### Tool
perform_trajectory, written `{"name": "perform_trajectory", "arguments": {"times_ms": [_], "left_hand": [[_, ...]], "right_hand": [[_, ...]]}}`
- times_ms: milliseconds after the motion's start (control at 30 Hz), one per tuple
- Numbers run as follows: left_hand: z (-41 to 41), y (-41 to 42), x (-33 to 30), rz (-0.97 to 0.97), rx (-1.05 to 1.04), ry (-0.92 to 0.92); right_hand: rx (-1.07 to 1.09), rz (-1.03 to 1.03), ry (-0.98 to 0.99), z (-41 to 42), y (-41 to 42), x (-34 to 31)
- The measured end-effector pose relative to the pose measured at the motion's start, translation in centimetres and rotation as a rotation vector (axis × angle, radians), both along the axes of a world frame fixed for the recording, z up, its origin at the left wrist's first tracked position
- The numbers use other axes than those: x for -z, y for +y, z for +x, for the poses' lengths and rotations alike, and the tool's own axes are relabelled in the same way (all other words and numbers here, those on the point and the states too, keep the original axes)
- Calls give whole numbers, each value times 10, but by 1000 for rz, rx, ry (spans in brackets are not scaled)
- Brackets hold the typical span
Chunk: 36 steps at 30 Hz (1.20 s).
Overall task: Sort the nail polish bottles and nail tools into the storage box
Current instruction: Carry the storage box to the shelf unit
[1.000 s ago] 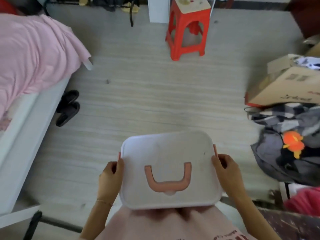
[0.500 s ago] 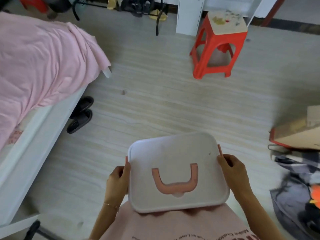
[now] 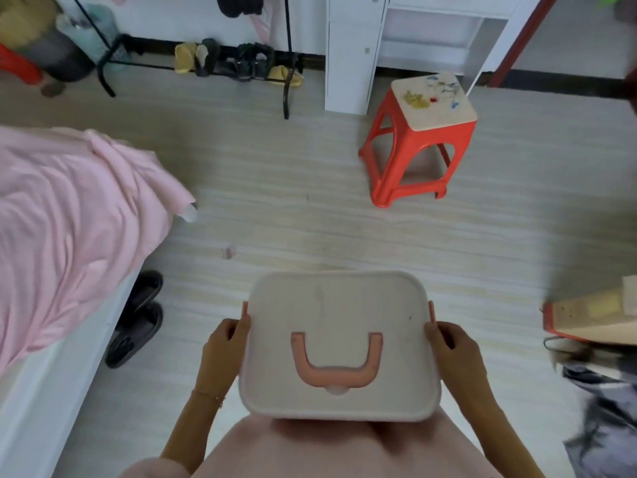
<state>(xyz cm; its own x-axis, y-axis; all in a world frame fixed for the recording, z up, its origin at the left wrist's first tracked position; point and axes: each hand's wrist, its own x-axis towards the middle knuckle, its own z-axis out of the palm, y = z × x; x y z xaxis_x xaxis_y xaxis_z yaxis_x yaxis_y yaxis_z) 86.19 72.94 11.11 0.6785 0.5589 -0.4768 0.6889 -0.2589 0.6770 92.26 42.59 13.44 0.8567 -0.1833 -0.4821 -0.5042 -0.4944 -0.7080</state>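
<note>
Both hands grip the side latches: left hand [image 3: 222,350], right hand [image 3: 455,353], fingers curled round the white rounded plastic storage box [image 3: 339,315] held between them, lid shut. Likely carrying stage; next needs a surface and unlatching.

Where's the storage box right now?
Head view, bottom centre: the storage box, lid closed, is on the person's lap, gripped at its sides by the left hand and right hand.

The person wears a pale pink garment [image 3: 331,450] of soft, plain cloth covering the body below the arms. Both forearms are bare, with no sleeves reaching them. A thin gold-coloured bracelet [image 3: 210,396] circles the left wrist.
</note>
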Motion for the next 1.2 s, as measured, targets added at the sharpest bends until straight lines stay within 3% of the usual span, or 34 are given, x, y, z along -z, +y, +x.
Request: {"name": "perform_trajectory", "arguments": {"times_ms": [200,533,733,1200], "left_hand": [[102,19,14,-28,-22,20],[311,48,-3,34,-144,-87],[398,53,-4,38,-176,-26],[712,139,1,19,-60,-102]], "right_hand": [[22,15,31,102,24,11],[-128,16,3,357,65,2],[-121,12,16,453,78,3],[-14,15,-23,710,153,-1]]}}
